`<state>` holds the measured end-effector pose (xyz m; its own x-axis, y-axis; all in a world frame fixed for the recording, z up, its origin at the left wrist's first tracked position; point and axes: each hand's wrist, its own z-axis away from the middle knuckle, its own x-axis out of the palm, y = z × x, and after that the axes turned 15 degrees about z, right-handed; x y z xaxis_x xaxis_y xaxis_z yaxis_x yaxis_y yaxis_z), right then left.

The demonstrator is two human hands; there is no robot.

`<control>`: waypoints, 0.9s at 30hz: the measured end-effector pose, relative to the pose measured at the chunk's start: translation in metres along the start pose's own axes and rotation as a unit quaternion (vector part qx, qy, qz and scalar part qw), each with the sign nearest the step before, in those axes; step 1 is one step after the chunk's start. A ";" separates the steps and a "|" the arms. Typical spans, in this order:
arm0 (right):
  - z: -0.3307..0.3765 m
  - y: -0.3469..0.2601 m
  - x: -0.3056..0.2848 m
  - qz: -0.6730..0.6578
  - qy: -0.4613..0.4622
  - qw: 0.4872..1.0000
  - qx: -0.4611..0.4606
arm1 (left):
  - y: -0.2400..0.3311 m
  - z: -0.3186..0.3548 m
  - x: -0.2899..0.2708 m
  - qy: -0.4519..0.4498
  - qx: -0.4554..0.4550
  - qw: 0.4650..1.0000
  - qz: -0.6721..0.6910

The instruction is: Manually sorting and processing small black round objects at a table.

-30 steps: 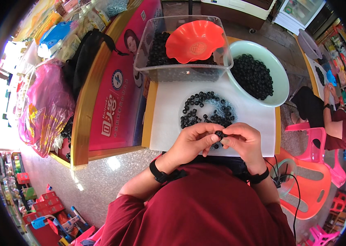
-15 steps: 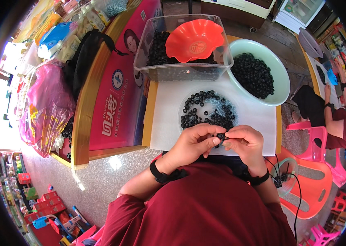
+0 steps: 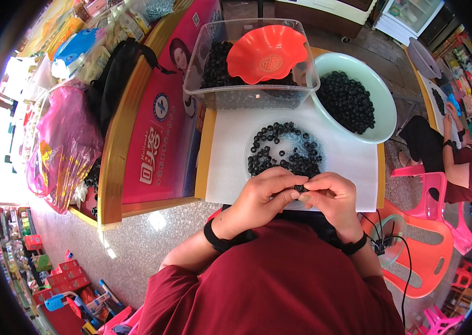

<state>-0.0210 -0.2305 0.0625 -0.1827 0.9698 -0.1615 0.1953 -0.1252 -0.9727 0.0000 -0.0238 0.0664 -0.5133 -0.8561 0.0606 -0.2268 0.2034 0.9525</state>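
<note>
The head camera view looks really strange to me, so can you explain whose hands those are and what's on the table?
Of course. There's no machine here: a person works bare-handed, and the left of two fisheye cameras on their head looks down, so straight edges bend near the rim. Their left hand and right hand pinch a small black piece between the fingertips. Beyond them, on the white tabletop, a clear round dish holds similar pieces and some bluish bits. Farther back is a clear bin of black pieces, with a red wavy-edged bowl resting in it. To its right, a pale green basin holds more.
</note>
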 end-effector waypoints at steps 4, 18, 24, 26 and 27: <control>0.000 0.002 0.001 -0.113 -0.030 0.991 0.066 | 0.000 0.003 0.003 0.005 -0.027 0.998 0.064; 0.002 0.005 0.004 -0.114 -0.070 0.979 0.151 | -0.015 0.001 -0.001 0.014 0.035 0.996 0.075; 0.004 0.004 0.002 -0.019 -0.057 0.992 0.108 | -0.012 0.004 -0.001 0.042 -0.109 0.977 0.176; 0.003 -0.002 0.008 -0.084 -0.008 0.993 0.088 | -0.014 0.004 0.000 0.039 -0.093 0.975 0.199; 0.004 -0.001 0.008 -0.084 -0.008 0.993 0.088 | -0.015 0.005 0.001 0.039 -0.093 0.975 0.199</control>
<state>-0.0268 -0.2233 0.0614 -0.2140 0.9768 0.0043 -0.0110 0.0020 -0.9999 -0.0009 -0.0249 0.0510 -0.4640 -0.7619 0.4519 0.1354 0.4432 0.8861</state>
